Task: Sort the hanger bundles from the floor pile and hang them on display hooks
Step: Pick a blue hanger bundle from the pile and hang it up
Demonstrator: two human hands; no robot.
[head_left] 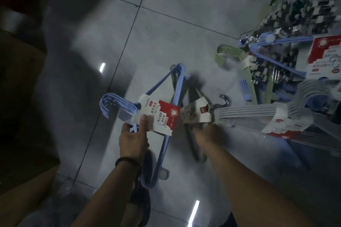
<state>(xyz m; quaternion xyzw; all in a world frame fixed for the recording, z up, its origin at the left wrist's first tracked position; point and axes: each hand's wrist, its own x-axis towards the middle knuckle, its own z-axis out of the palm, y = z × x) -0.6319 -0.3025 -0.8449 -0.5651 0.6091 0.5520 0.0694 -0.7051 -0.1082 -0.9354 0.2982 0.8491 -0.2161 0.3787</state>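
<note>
Our left hand [133, 138] pinches the blue bundle [160, 113] by its card; our right hand [203, 132] grips the dark bundle [195, 116]. The pile [287, 57] lies at 2 o'clock.

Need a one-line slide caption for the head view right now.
Left hand holds a blue hanger bundle; right hand grips a metal-hooked bundle beside the floor pile.
</note>
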